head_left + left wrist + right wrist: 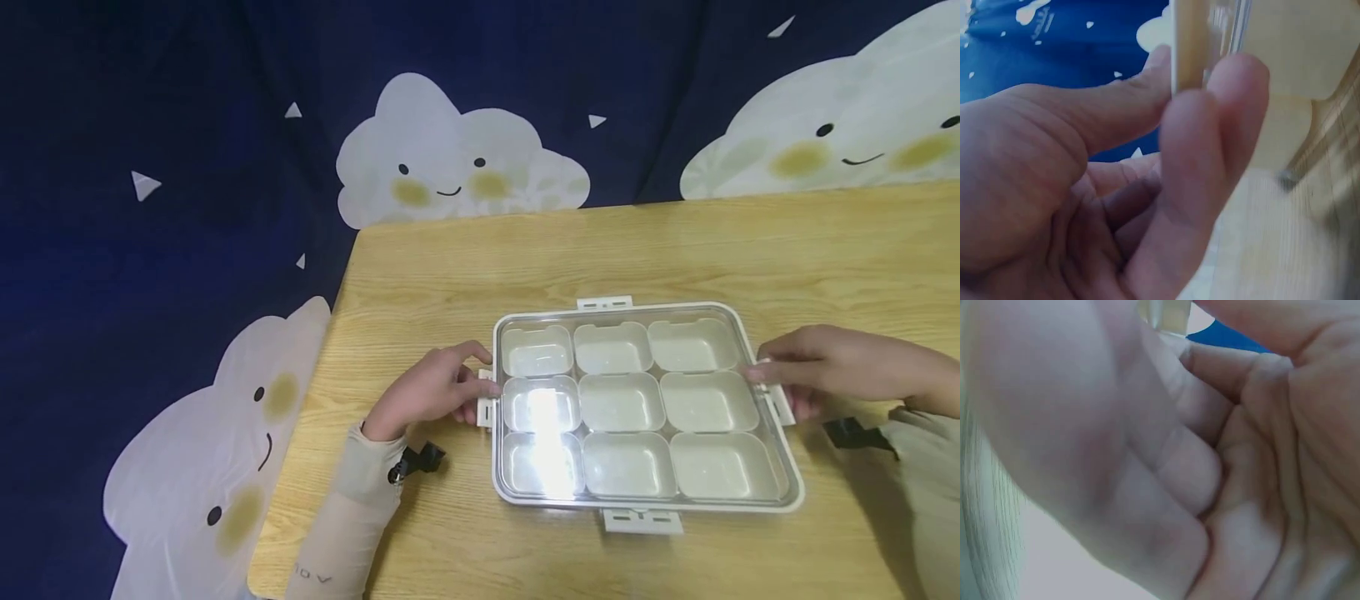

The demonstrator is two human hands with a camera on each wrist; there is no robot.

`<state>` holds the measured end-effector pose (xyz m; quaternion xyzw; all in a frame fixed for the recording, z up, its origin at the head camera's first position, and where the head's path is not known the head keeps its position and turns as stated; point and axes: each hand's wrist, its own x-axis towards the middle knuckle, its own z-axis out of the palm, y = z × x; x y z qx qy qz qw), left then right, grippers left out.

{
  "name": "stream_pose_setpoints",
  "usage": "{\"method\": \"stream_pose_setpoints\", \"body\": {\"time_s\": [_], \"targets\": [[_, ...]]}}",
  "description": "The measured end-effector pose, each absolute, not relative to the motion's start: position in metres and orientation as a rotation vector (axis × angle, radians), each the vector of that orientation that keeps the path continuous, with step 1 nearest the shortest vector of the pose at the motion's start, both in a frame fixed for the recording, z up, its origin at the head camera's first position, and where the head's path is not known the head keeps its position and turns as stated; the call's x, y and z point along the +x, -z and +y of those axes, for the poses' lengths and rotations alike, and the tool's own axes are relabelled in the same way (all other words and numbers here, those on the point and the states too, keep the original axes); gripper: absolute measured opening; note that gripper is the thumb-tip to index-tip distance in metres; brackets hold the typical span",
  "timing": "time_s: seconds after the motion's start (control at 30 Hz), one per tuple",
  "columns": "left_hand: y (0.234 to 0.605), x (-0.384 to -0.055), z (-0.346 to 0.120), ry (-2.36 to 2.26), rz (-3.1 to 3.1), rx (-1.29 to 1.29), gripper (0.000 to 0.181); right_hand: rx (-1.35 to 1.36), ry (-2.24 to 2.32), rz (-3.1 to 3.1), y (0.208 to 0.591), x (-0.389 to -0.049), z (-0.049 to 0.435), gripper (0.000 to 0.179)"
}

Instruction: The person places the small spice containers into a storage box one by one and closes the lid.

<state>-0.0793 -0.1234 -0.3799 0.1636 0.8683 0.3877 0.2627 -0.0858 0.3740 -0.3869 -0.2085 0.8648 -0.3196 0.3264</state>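
A shallow rectangular storage box with a see-through lid, white rim and rows of cream compartments lies in the head view. My left hand is at its left side, pinching the white latch there between thumb and fingers. In the left wrist view, the fingertips meet the pale edge of this flap. At the opposite side, my right hand grips the right latch, its thumb over the rim and the other fingers bent below. The right wrist view shows those fingers curled, mostly hiding the box.
The front latch and back latch stick outward from the rim. Beneath is a light wood table, its left edge slanting down. Dark blue cloth with smiling clouds hangs behind and left. Black wrist mounts sit by both sleeves.
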Motion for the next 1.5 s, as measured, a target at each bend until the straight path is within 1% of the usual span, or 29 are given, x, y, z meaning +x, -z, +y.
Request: {"method": "stream_pose_setpoints", "body": {"time_s": [0.27, 0.43, 0.53, 0.63, 0.73, 0.83, 0.93, 1.03, 1.27, 1.5], "targets": [[0.390, -0.091, -0.137, -1.111, 2.260, 0.462, 0.036, -0.668, 1.065, 2.053, 0.401, -0.099, 0.389, 0.023], [0.390, -0.091, -0.138, -1.128, 2.273, 0.433, 0.035, -0.694, 1.170, 1.961, 0.407, -0.104, 0.395, 0.016], [0.385, -0.088, -0.134, -1.141, 2.351, 0.393, 0.028, -0.648, 1.145, 2.032, 0.405, -0.103, 0.395, 0.013], [0.378, -0.082, -0.128, -1.132, 2.418, 0.368, 0.020, -0.541, 1.040, 2.219, 0.396, -0.099, 0.392, 0.018], [0.374, -0.077, -0.123, -1.080, 2.453, 0.368, 0.020, -0.437, 0.947, 2.367, 0.384, -0.093, 0.383, 0.026], [0.373, -0.075, -0.121, -1.051, 2.480, 0.366, 0.022, -0.478, 0.968, 2.367, 0.376, -0.088, 0.372, 0.025], [0.375, -0.075, -0.120, -1.066, 2.485, 0.359, 0.023, -0.558, 0.991, 2.320, 0.377, -0.086, 0.364, 0.019], [0.380, -0.076, -0.119, -1.073, 2.466, 0.362, 0.027, -0.585, 0.974, 2.322, 0.379, -0.085, 0.359, 0.019], [0.383, -0.075, -0.114, -1.014, 2.454, 0.329, 0.046, -0.602, 0.966, 2.304, 0.385, -0.084, 0.361, 0.024], [0.379, -0.072, -0.111, -0.922, 2.545, 0.318, 0.039, -0.548, 0.940, 2.295, 0.387, -0.086, 0.366, 0.032]]}}
